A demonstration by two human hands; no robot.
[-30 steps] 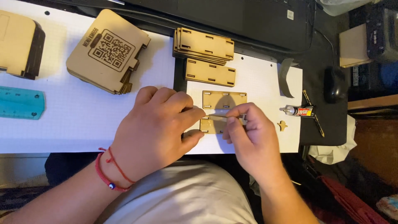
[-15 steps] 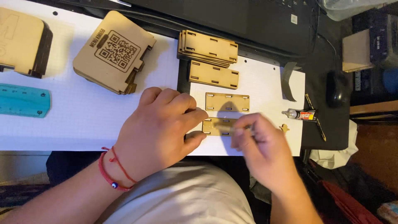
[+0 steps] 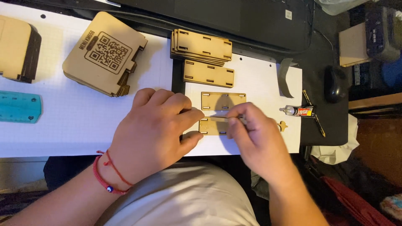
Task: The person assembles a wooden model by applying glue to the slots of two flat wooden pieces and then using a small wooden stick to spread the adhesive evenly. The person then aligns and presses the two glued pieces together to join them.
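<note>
On the white sheet, just below a second slotted wooden panel (image 3: 223, 101), the left hand (image 3: 153, 132) pinches a small wooden panel (image 3: 212, 127), fingers clamped on its left edge. The right hand (image 3: 255, 138) has its fingers closed on a thin stick (image 3: 229, 117) over it. A glue tube (image 3: 299, 111) lies right of that panel.

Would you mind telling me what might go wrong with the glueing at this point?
1. The left hand and right hand pinch the small wooden panel closely, so glue could reach the fingers.
2. The glue tube lies open-looking near the sheet's edge; it might leak onto the white paper.
3. The tiny wooden piece sits near the edge and could get knocked off.
</note>
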